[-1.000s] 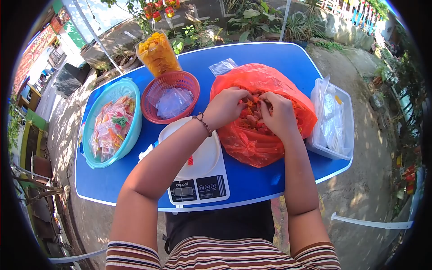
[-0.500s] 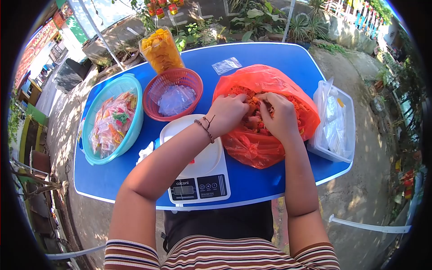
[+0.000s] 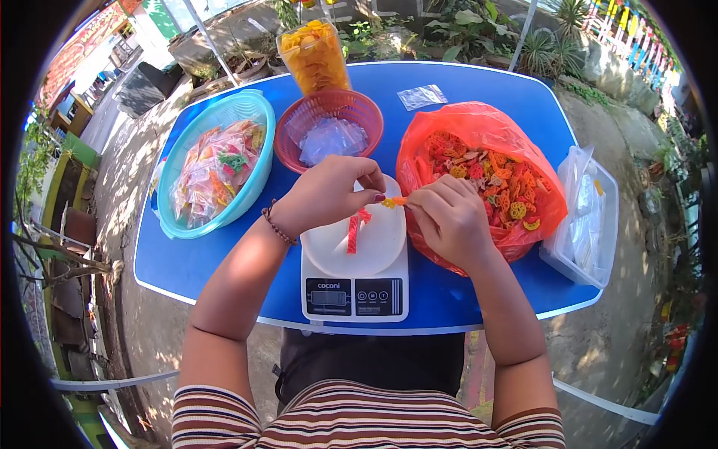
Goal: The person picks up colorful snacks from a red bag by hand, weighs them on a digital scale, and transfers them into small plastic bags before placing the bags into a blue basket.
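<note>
My left hand is over the round white plate of the kitchen scale, its thumb and fingers pinched on a small yellow piece. To its right, my right hand pinches a small orange piece; the two pieces meet or nearly meet. Red pieces lie on the plate below. Beside my right hand, the red plastic bag stands open, full of red, orange and yellow pieces.
A turquoise basket of filled packets is at the left. Behind the scale are a red basket of clear bags and a tub of yellow pieces. A clear bag lies farther back; a plastic box stands right.
Both hands have come out of the red bag to above the scale plate, now with small pieces between their fingers. The view has shifted, and the red pieces on the plate are more visible.
</note>
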`<control>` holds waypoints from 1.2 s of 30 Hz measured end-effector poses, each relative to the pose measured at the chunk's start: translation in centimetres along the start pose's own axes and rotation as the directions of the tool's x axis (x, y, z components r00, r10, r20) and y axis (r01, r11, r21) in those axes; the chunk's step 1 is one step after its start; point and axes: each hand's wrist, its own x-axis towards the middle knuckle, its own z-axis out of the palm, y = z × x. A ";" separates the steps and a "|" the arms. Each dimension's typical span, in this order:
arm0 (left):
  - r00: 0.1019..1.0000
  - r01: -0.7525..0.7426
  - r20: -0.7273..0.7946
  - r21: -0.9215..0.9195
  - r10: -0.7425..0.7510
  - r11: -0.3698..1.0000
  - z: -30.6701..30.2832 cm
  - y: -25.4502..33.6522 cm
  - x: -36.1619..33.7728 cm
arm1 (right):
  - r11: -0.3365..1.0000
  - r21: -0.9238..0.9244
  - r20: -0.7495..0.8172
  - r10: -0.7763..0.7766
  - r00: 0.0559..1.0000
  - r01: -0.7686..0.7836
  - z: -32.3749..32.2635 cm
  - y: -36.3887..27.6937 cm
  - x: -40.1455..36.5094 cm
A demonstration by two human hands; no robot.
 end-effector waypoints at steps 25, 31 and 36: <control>0.972 -0.154 -0.106 0.381 0.209 0.911 1.8 2.5 1.7 | 0.933 -0.064 -0.152 0.342 0.927 -0.355 -3.6 4.8 0.0; 0.931 -0.364 0.051 0.163 0.361 0.917 4.5 3.5 7.4 | 0.810 -0.046 0.118 0.586 0.802 -0.585 -7.5 7.8 -1.1; 0.909 -0.417 0.103 0.203 0.404 0.886 7.3 2.7 11.6 | 0.766 -0.350 -0.084 0.547 0.833 -0.539 -7.2 9.2 -2.5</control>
